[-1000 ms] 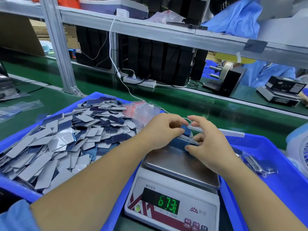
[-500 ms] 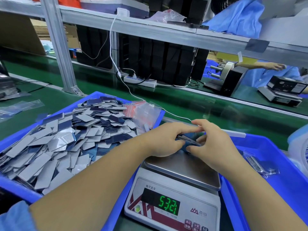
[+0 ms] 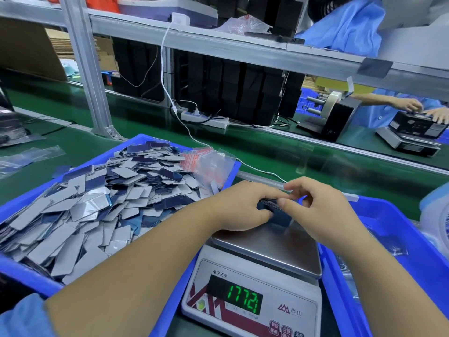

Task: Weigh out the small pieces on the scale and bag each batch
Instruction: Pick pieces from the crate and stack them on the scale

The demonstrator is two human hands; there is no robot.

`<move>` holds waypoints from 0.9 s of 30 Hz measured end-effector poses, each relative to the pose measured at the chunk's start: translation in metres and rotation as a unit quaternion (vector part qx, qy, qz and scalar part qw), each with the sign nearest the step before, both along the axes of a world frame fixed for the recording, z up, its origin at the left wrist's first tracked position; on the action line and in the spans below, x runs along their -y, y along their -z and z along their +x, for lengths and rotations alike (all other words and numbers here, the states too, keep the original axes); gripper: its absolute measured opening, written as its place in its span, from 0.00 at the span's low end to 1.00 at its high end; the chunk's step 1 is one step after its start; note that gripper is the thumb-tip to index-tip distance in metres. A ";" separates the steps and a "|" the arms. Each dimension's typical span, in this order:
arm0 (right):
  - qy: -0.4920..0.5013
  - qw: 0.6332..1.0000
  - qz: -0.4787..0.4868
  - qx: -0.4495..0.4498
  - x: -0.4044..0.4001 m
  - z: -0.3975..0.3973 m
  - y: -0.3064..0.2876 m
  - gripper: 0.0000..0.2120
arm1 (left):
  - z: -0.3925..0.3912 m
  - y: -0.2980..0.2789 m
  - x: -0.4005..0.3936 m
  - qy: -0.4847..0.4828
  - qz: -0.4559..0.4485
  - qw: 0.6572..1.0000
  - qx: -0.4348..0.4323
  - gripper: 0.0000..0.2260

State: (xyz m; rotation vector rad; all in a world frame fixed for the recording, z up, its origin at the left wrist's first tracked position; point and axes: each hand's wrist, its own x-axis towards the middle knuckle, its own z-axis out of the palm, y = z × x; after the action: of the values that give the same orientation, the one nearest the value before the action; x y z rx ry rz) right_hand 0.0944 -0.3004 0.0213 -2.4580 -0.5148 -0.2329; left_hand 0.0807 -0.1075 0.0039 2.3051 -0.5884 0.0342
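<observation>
A heap of small grey and dark-blue rectangular pieces (image 3: 92, 205) fills the blue plastic bin (image 3: 26, 276) at the desk's left edge. Over the steel-topped digital scale (image 3: 267, 249) (display 1772), the left hand (image 3: 240, 207) and right hand (image 3: 323, 215) pinch what looks like a dark stack of pieces (image 3: 272, 206), fingers curled onto it.

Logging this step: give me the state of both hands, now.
Left hand: gripping the stack of pieces.
Right hand: pinching the same stack.
</observation>
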 end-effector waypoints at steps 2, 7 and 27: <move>0.005 1.000 0.001 -0.006 0.001 0.000 -0.001 0.06 | 0.002 0.001 0.000 0.006 0.020 1.000 0.000 0.24; 0.010 1.000 0.008 -0.016 0.001 0.002 -0.001 0.05 | 0.004 0.004 -0.001 -0.012 -0.004 1.000 -0.020 0.20; -0.037 0.999 -0.020 -0.023 -0.018 -0.003 0.012 0.13 | -0.005 -0.002 0.020 0.020 -0.108 0.991 -0.081 0.37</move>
State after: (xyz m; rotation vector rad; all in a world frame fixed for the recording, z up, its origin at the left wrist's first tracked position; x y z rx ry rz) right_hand 0.0913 -0.2823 0.0088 -2.4720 -0.5940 -0.1373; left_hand 0.0752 -0.1278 0.0061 2.0633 -0.5196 -0.1029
